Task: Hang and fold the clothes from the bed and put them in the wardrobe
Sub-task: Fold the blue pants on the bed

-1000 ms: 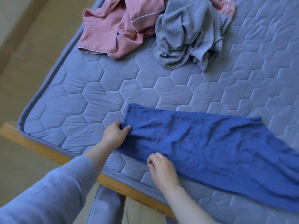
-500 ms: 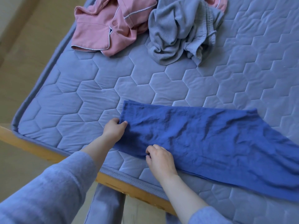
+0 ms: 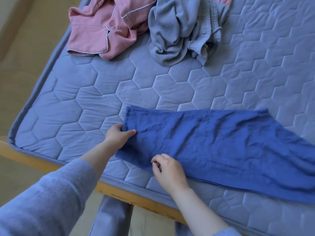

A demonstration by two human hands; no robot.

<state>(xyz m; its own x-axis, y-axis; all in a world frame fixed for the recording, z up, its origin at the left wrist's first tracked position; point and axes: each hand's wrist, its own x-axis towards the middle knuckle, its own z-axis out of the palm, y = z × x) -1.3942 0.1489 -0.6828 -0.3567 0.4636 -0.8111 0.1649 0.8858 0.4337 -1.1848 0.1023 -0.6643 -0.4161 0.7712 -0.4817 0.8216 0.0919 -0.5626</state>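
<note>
Here, the left hand (image 3: 119, 135) grips the hemmed end of the blue garment (image 3: 221, 143). The garment lies along the bed's (image 3: 68, 120) near edge, its long axis running rightward. The right hand (image 3: 170, 172) curls at its near border, grip unclear.

Both arms reach forward, forearms bare. The left hand (image 3: 119, 136) grips the end of the blue garment (image 3: 221, 142), thumb lying on top and fingers tucked beneath. The right hand (image 3: 169, 172), knuckles up, curls its fingers to pinch the near edge.
</note>
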